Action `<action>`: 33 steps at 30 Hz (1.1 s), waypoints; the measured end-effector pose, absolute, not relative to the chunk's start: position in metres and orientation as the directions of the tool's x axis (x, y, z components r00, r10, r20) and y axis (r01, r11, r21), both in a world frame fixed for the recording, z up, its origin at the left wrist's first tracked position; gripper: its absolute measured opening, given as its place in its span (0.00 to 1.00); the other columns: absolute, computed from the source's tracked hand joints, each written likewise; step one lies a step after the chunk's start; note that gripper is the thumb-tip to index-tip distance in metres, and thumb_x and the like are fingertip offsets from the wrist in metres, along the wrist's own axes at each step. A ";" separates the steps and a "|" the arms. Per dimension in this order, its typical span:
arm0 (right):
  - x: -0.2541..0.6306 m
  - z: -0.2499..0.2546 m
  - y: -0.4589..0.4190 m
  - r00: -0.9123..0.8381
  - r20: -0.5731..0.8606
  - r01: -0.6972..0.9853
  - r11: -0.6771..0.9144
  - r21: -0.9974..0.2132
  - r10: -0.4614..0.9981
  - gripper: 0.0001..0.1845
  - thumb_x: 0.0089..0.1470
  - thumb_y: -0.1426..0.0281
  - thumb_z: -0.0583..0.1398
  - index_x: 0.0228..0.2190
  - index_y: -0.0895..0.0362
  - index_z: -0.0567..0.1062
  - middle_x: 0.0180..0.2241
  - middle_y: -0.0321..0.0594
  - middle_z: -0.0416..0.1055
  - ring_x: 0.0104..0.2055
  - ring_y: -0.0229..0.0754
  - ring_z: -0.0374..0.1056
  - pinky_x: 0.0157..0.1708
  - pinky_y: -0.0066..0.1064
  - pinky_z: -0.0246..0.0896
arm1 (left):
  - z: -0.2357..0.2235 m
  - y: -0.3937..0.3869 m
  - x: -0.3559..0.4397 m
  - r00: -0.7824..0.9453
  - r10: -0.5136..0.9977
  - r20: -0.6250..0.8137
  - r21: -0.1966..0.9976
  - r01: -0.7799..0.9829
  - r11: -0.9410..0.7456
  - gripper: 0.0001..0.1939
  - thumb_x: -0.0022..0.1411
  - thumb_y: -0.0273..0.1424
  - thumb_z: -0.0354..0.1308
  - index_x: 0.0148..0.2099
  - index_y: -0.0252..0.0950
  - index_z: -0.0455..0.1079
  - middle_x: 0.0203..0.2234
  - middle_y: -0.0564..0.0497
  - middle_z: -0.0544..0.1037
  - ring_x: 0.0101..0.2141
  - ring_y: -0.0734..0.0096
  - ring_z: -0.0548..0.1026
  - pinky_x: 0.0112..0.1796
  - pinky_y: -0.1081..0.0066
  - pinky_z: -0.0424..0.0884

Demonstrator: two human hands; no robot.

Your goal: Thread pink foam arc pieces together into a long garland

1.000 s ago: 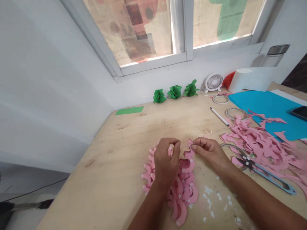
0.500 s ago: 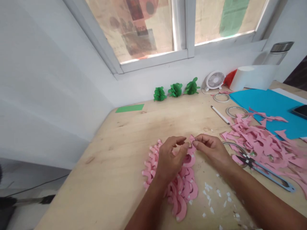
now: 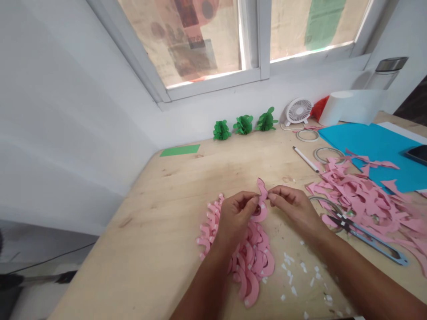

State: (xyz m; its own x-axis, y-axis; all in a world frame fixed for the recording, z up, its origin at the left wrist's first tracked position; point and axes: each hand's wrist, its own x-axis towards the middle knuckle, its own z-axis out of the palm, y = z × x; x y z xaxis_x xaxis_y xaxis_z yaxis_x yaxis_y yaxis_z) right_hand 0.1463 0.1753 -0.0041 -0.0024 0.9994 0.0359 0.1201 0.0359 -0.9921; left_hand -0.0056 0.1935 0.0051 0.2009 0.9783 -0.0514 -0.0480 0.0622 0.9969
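A curved pink paper cutout (image 3: pixel 262 188) stands up between my hands, over the table. My left hand (image 3: pixel 237 215) is closed in a pinch at the cutout's left edge. From the right, my right hand (image 3: pixel 293 205) pinches the opposite edge, thumb against index finger. Below and partly behind my left hand lies a heap of overlapping pink curved paper cutouts (image 3: pixel 252 289), several with small white squares near their ends. My left forearm hides the middle of that heap. Small white paper scraps (image 3: pixel 289 260) are scattered under my right forearm.
Scissors (image 3: pixel 370 240) lie right of my right forearm, beside pink paper offcuts (image 3: pixel 363 195). Behind are tape rolls (image 3: pixel 328 150), a white pen (image 3: pixel 305 158), blue sheets (image 3: pixel 393 153) and a phone (image 3: pixel 416 153). Green paper ornaments (image 3: pixel 243 125) and a small fan (image 3: pixel 299 111) stand along the wall.
The pink cutout shows more of its length above my fingers and has shifted slightly left. My left hand's fingers have drawn closer together; my right hand keeps its pinch.
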 end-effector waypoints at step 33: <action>0.143 -0.012 0.176 -0.071 0.000 0.070 0.004 -0.998 0.997 0.09 0.47 0.66 0.59 0.22 0.58 0.67 0.20 0.30 0.57 0.23 0.33 0.53 0.23 0.27 0.48 | 0.003 0.194 -0.003 0.198 0.978 -0.069 0.976 -0.187 0.107 0.07 0.50 0.30 0.61 0.32 0.32 0.70 0.21 0.54 0.72 0.24 0.78 0.69 0.29 0.76 0.64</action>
State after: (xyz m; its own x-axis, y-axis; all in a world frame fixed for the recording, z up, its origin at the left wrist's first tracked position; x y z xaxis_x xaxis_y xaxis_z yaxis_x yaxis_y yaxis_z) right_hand 0.1430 0.1761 -0.0121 -0.0707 0.9975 -0.0005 0.0702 0.0045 -0.9975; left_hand -0.0031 0.1935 0.0030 0.1980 0.9778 -0.0690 -0.1873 0.1068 0.9765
